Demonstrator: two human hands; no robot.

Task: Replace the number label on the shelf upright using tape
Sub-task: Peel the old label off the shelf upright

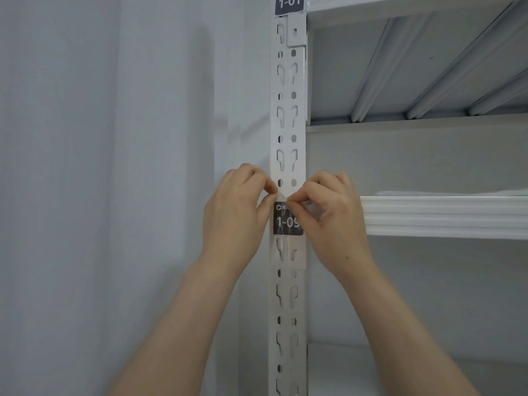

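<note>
Both our hands pinch at the top edge of the 1-09 label point(287, 222), left hand point(237, 212) at its corner, right hand point(334, 217) on the clear tape point(311, 207), against the shelf upright point(287, 124). We judge the old label is only starting to lift, so next comes a steady downward peel.

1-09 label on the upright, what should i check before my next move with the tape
1. 1-09 label sits on the front face of the upright: ok.
2. Label square to the upright: ok, its edges look level.
3. Left hand and right hand both pinch the clear tape at the label's top edge: ok.
4. Tape lies smooth: not ok, it looks crumpled by the right thumb and streaky over the label.
5. Whole number readable: cannot tell, the right hand covers the label's right edge.
6. Label's bottom edge stuck down: cannot tell.
</note>
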